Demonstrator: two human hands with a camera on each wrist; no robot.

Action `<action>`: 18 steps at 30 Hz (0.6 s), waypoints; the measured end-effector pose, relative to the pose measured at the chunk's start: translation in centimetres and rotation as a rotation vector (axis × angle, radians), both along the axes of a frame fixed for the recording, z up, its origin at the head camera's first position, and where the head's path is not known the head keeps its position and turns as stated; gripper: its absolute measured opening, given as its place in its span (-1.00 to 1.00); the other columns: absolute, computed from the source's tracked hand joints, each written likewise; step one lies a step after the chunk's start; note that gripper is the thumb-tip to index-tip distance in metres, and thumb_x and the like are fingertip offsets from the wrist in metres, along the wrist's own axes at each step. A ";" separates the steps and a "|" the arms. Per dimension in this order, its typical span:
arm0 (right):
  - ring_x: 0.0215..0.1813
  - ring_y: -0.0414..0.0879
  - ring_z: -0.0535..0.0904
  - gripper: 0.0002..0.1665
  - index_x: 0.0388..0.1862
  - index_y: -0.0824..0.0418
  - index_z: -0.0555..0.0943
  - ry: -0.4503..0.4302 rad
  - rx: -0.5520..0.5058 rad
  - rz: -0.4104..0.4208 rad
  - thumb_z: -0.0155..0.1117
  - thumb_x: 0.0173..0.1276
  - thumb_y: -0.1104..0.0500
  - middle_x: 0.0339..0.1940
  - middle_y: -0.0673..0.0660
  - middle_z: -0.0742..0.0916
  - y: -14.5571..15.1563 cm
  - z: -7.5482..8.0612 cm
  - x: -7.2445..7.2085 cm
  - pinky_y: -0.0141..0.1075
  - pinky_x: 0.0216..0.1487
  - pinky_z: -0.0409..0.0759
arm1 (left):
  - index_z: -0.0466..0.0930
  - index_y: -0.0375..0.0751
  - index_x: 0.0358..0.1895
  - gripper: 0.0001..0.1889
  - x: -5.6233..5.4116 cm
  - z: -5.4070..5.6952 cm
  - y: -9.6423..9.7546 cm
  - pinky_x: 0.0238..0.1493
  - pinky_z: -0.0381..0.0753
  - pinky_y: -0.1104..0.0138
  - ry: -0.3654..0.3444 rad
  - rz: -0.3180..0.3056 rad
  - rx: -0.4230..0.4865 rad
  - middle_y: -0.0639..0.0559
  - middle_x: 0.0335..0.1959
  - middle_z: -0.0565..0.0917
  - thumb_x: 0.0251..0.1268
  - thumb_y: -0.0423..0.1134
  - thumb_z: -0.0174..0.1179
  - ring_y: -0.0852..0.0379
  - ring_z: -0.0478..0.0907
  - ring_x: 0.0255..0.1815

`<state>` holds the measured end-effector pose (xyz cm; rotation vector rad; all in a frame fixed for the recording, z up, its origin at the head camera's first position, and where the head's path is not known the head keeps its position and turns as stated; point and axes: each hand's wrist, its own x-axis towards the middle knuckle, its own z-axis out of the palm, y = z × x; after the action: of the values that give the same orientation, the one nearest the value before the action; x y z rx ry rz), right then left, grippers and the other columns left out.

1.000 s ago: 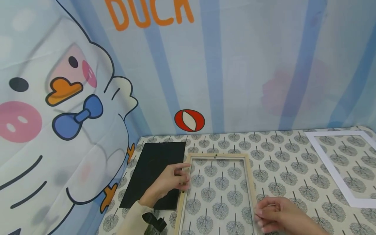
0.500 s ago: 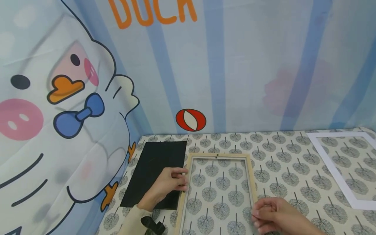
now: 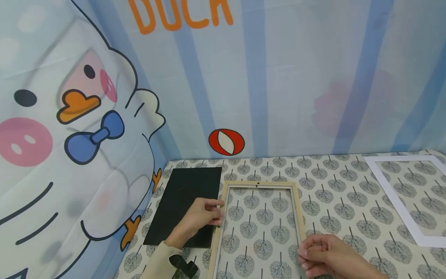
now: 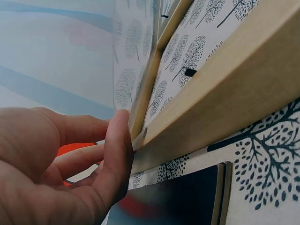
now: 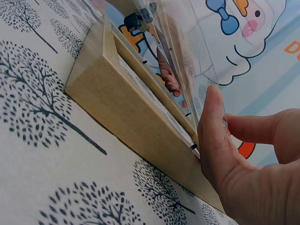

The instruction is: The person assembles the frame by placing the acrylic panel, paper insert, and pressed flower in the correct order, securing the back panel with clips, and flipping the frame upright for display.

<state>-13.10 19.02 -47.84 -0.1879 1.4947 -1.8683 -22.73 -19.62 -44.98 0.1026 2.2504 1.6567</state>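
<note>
A light wooden picture frame (image 3: 298,211) lies on the tree-print cloth in front of me, black tabs along its inner edge. Over it is a clear sheet (image 5: 201,56), thin and see-through, tilted above the frame in the right wrist view. My left hand (image 3: 200,217) pinches the sheet's left edge between thumb and fingers, right beside the frame's left bar (image 4: 211,89). On the other side, my right hand (image 3: 327,254) pinches its right edge, close over the right bar. In the head view the sheet hardly shows against the cloth.
A black backing board (image 3: 181,205) lies left of the frame, partly behind my left forearm. At the far right is a white mat border (image 3: 390,201) with a rectangular opening. A printed duck curtain (image 3: 285,85) rises along the back and left.
The right hand has shifted slightly left, toward the frame's right bar. My left hand has moved very little, and the head view has shifted slightly.
</note>
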 end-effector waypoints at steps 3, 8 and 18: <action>-0.22 -0.21 0.78 -0.85 -0.04 0.28 0.65 0.004 0.015 -0.009 0.21 0.60 0.21 -0.23 0.05 0.82 0.0 0.1 0.0 -0.40 -0.10 0.80 | 0.57 -0.45 0.35 -0.57 -0.2 0.0 0.1 -0.22 0.83 0.34 -0.002 0.006 -0.009 -0.21 -0.16 0.67 0.46 -0.47 0.23 0.20 0.74 -0.34; -0.24 -0.22 0.77 -0.83 -0.05 0.31 0.65 -0.008 0.010 -0.015 0.17 0.61 0.22 -0.23 0.07 0.80 -0.2 0.2 0.0 -0.39 -0.09 0.80 | 0.60 -0.46 0.31 -0.58 -0.4 0.2 0.2 -0.28 0.82 0.35 -0.013 0.023 -0.017 -0.18 -0.22 0.70 0.42 -0.48 0.26 0.19 0.74 -0.38; -0.24 -0.20 0.77 -0.80 0.00 0.39 0.64 -0.013 0.001 -0.054 0.21 0.55 0.26 -0.21 0.11 0.81 -0.3 0.1 -0.3 -0.37 -0.08 0.81 | 0.66 -0.48 0.18 -0.67 -1.0 0.3 0.5 -0.35 0.81 0.36 -0.031 0.047 -0.011 -0.17 -0.32 0.78 0.39 -0.47 0.32 0.20 0.74 -0.47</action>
<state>-13.35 18.67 -47.75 -0.1348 1.5058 -1.9077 -23.75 -19.11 -44.70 0.0211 2.2545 1.6578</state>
